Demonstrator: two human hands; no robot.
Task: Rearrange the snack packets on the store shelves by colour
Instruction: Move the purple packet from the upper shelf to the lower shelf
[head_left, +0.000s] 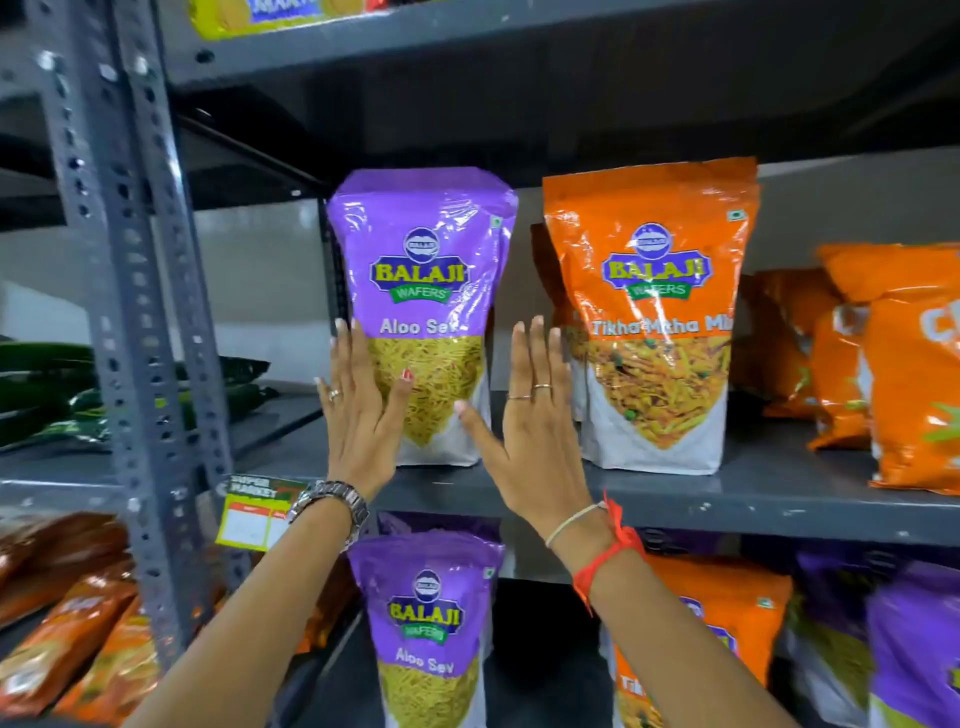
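A grey metal shelf (779, 493) runs across the middle of the view, bolted to a perforated upright post (130, 312) at its left end. On this shelf, to the right of the post, stands a purple Aloo Sev packet (423, 260), upright, its base on the shelf board. To the right of the purple packet, apart from it, stands an orange Tikha Mitha packet (654, 312), also upright, with more orange packets (893, 364) leaning further right. Below the purple packet, on the lower shelf, stands a second purple packet (426, 623), with another orange packet (727, 613) to its right and more purple ones (914, 649) beyond that. Left of the post lie dark green packets (52, 389), and reddish-orange ones (67, 623) lower down.

The left hand (363, 410) is open and flat, fingers spread, palm pressed against the lower left edge of the purple Aloo Sev packet. The right hand (530, 415) is likewise open and flat, its thumb touching the packet's lower right corner, fingers pointing up in the gap before the orange packet. Neither hand closes around anything. A yellow price tag (249, 514) hangs on the shelf edge below the left hand.
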